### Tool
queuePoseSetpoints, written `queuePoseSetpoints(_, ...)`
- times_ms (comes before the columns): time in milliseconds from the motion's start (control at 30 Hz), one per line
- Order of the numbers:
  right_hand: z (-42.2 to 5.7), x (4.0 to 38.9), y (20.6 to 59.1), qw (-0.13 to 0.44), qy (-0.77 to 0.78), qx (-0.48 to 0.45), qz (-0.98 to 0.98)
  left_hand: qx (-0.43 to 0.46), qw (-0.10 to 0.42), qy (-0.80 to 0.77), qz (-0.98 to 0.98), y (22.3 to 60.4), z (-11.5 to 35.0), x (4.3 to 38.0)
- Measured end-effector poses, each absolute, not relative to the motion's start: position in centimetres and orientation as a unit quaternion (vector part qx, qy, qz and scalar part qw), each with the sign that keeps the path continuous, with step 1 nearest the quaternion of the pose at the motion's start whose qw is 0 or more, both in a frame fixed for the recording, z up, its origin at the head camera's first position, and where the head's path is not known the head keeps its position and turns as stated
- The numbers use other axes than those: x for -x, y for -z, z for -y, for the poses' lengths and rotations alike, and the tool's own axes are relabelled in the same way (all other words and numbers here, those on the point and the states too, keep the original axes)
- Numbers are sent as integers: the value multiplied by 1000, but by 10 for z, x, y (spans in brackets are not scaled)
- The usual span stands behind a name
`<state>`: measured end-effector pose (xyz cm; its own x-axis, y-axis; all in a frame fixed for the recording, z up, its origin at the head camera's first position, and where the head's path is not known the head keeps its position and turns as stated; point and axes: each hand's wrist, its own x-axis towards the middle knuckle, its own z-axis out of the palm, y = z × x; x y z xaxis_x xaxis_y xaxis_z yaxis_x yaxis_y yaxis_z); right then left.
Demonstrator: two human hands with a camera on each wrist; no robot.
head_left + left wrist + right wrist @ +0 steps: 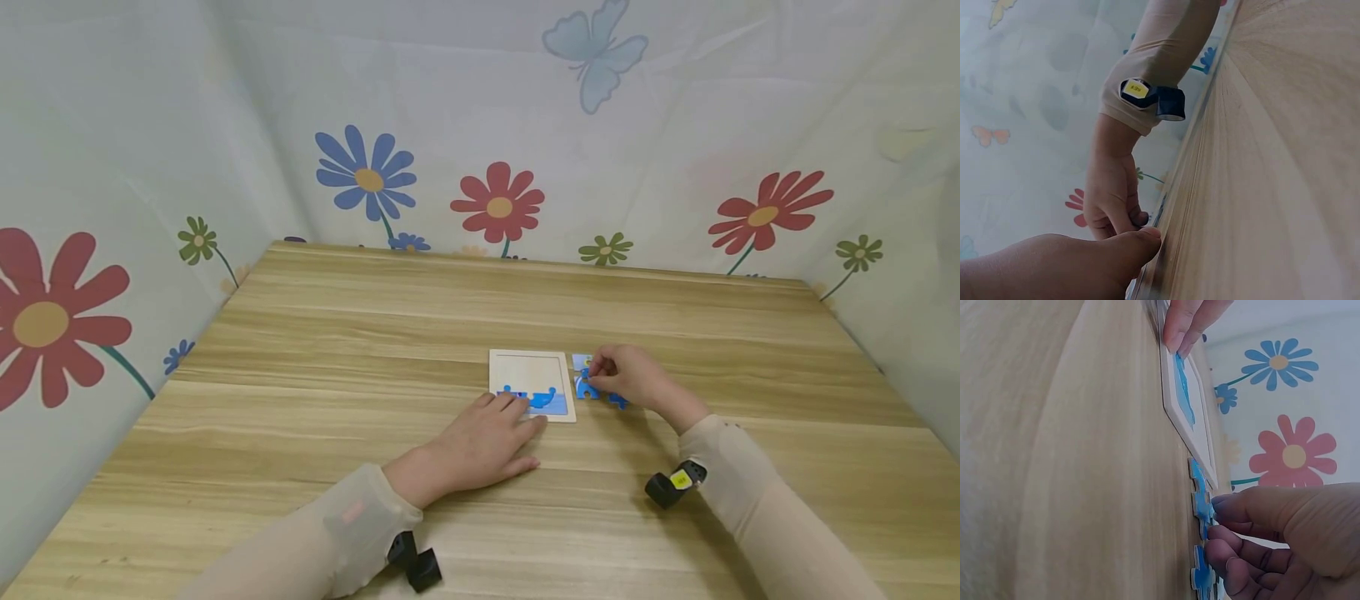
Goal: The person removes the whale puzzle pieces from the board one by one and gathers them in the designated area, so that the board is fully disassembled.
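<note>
A square wooden puzzle board (pixel 525 367) lies on the table, its lower row fitted with blue jigsaw pieces (pixel 553 404). My left hand (pixel 483 442) rests at the board's near left corner, fingertips over the fitted pieces. In the right wrist view, the left fingers (pixel 1186 325) press down on the blue strip. Right of the board, loose puzzle pieces (pixel 582 388) lie close together. My right hand (pixel 637 379) is over them, thumb and fingers pinching a puzzle piece (pixel 1202 503); the fingers partly hide it.
Another blue puzzle piece (pixel 618 401) lies under the right hand. The wooden table (pixel 337 333) reaches back to a white cloth (pixel 465 100) printed with flowers. Small black cameras (pixel 665 490) hang at both wrists.
</note>
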<state>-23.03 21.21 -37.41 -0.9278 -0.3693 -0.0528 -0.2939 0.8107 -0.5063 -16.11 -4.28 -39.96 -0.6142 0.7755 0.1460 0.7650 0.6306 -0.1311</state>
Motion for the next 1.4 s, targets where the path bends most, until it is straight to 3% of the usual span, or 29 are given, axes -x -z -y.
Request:
queuePoseSetpoints(633, -214, 226, 372, 81, 270, 172, -944, 430, 79, -29, 899, 399, 42, 160)
queuePoseSetpoints(1400, -210, 215, 349, 21, 298, 194, -934, 428, 69, -25, 901, 396, 42, 161)
